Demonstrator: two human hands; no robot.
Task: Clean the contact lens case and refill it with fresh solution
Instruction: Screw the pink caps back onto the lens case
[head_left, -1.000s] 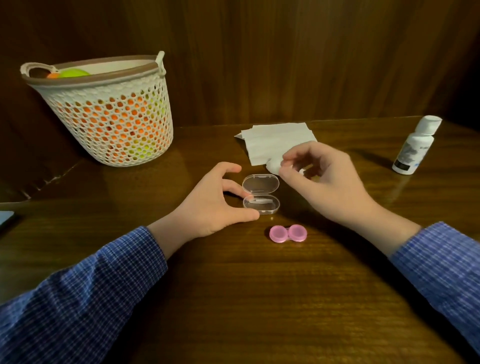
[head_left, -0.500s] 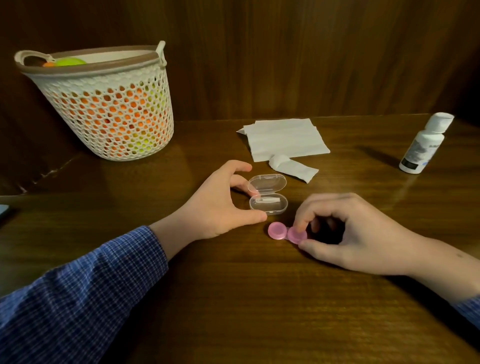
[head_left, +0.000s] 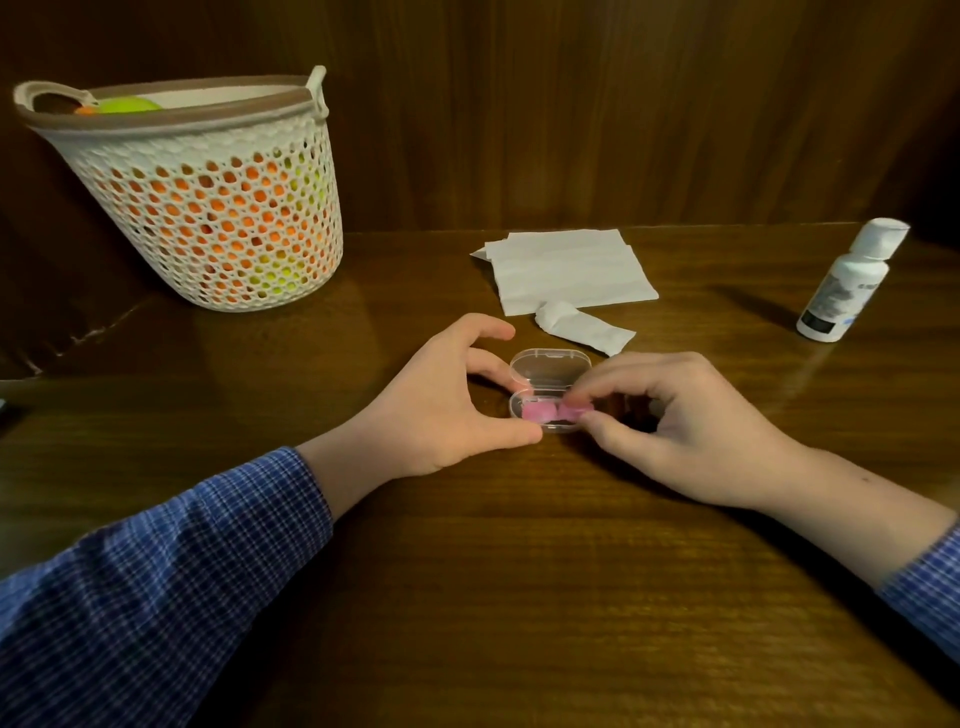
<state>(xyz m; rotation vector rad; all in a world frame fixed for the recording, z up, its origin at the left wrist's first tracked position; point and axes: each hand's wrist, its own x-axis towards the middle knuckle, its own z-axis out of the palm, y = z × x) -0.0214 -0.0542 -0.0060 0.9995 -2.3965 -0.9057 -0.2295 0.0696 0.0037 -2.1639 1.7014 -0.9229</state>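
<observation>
Putting the pink lens case (head_left: 551, 412) into the clear box (head_left: 545, 395) at the middle of the frame, right hand (head_left: 691, 431) fingers pinched on it, left hand (head_left: 447, 405) fingers curled round the box on the table (head_left: 519, 597). Next, likely letting go and shutting the lid gently. Writing on the white bottle (head_left: 844, 283) at upper right too blurry to read.

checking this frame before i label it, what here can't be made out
All in the head view:
- pink lens case: its right half is covered by the right hand's fingertips; wet or dry inside cannot be told.
- bottle: label print too small to read.
- basket: the contents show only as orange and green patches through the mesh wall.
- dark object at the left edge: cut off by the frame.
- clear box: its near-left corner sits behind the left hand's thumb.
</observation>
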